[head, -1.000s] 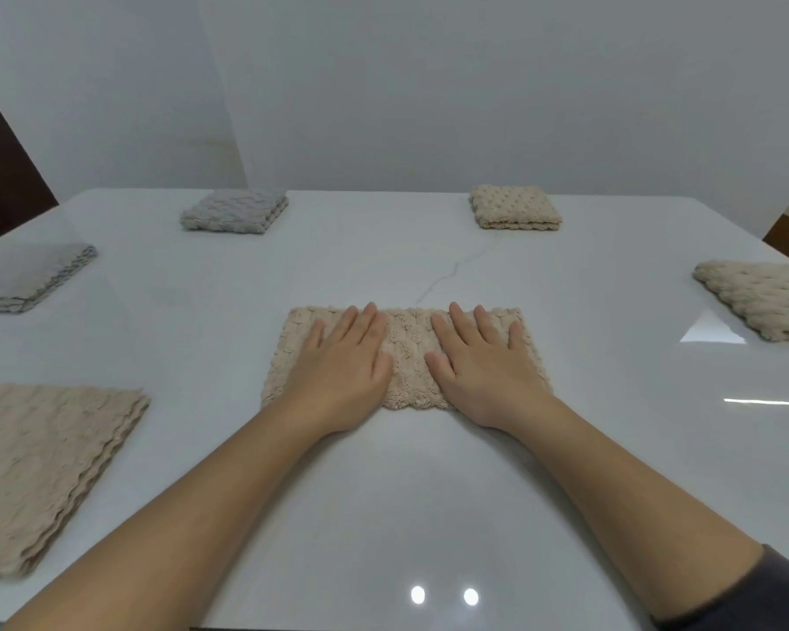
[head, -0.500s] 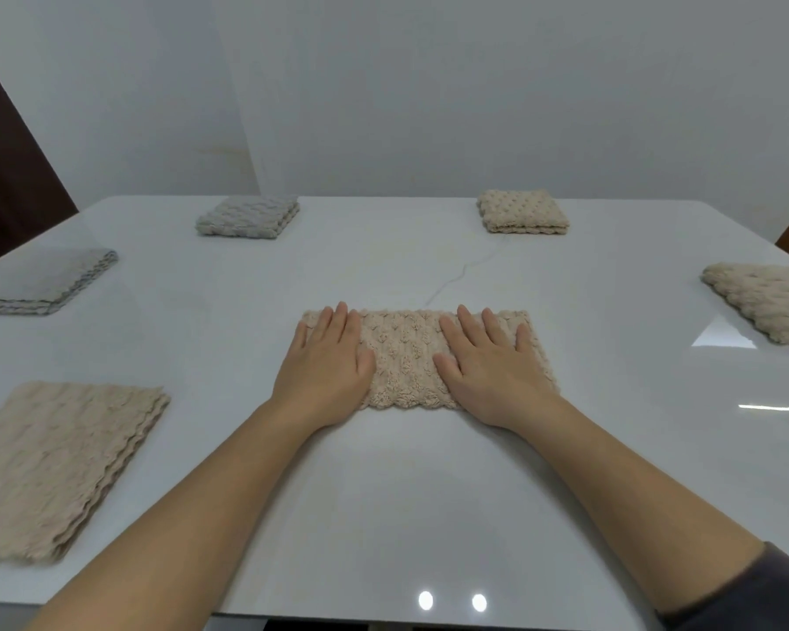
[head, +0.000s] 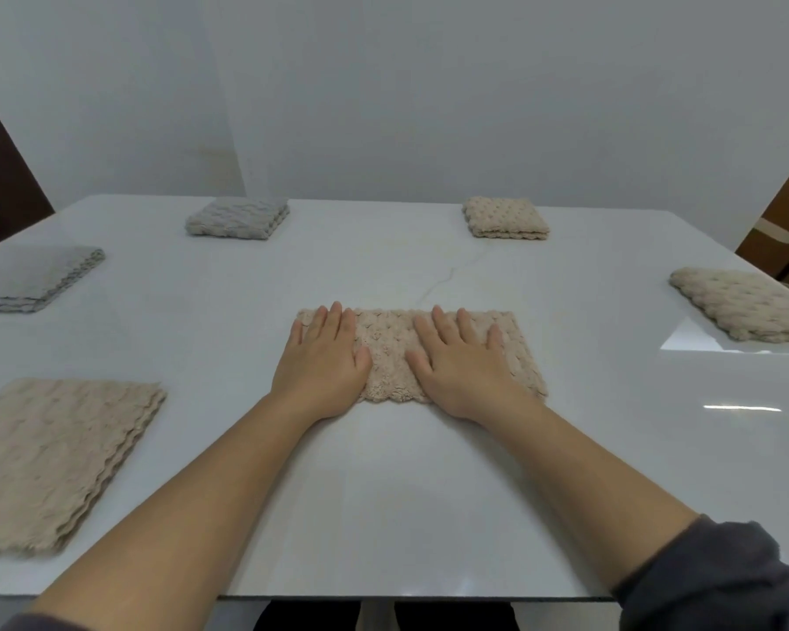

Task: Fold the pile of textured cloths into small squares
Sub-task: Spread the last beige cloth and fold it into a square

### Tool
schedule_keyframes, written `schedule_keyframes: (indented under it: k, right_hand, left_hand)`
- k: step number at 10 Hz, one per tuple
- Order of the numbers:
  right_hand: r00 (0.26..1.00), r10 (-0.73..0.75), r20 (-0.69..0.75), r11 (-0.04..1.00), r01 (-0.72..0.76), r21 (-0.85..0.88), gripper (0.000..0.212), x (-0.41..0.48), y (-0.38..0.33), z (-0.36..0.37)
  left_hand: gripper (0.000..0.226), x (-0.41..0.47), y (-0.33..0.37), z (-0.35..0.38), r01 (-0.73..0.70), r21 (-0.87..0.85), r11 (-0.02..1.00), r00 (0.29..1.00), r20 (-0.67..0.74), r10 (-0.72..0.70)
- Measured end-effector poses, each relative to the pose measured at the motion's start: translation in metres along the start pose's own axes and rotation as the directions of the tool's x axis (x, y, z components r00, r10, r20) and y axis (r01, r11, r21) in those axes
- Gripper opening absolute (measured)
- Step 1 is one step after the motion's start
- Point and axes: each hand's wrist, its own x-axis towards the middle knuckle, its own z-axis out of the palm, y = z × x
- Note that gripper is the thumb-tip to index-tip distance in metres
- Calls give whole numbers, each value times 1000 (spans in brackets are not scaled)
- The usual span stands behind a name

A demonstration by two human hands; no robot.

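A beige textured cloth (head: 390, 352) is seen lying flat as a long band at the middle of a white worktop (head: 383, 494), its long side running left to right. It is pressed down by both hands. The left hand (head: 322, 362) is laid flat over the band's left end, fingers straight and close together. The right hand (head: 463, 364) is laid flat over the right half, fingers straight and slightly spread. A strip of cloth is left bare between the two thumbs, and the band's right end is left uncovered beyond the right hand. Other cloths are set out well apart around it on the worktop: a stack of beige cloths (head: 51, 457) at the near left, a stack of grey cloths (head: 28, 277) at the left edge, a small grey folded square (head: 238, 217) at the far left, a small beige folded square (head: 504, 217) at the far right, and a beige pile (head: 748, 305) at the right edge, partly cut off by the frame. The right arm is covered near the elbow by a dark sleeve (head: 720, 580). A plain pale wall (head: 429, 93) is seen behind the worktop.
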Motion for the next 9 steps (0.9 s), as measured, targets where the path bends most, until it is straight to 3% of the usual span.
schedule_keyframes:
  k: [8, 9]
  right_hand:
    - [993, 114, -26, 993, -114, 26, 61, -3, 48, 3]
    - [992, 118, -33, 993, -118, 14, 60, -2, 49, 5]
  left_hand:
    - [62, 1, 18, -15, 15, -3, 1000, 1000, 15, -15]
    - [62, 6, 56, -16, -101, -33, 994, 994, -33, 100]
